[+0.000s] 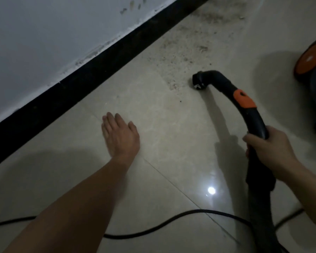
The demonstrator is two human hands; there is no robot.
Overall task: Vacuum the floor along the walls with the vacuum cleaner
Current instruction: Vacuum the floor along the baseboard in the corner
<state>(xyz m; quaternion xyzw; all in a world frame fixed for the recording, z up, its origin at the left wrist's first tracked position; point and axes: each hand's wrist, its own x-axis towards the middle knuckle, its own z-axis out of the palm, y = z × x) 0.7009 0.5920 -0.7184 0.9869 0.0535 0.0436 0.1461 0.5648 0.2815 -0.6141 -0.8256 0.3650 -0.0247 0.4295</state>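
Note:
My right hand (268,148) grips the black curved vacuum handle (252,114), which carries an orange slider. Its open nozzle end (199,81) points down at the pale tiled floor (162,136), at the near edge of a patch of dust and grit (190,44). My left hand (119,135) is stretched out over the tiles with straight fingers and holds nothing. The black hose (261,207) runs down from the handle toward the bottom edge. The white wall (44,42) with its black baseboard (91,73) runs diagonally at the upper left.
The vacuum body (312,59), dark with an orange wheel, stands at the right edge. A black power cord (144,232) snakes across the floor near the bottom. A bright light reflection shines on the tile below the handle.

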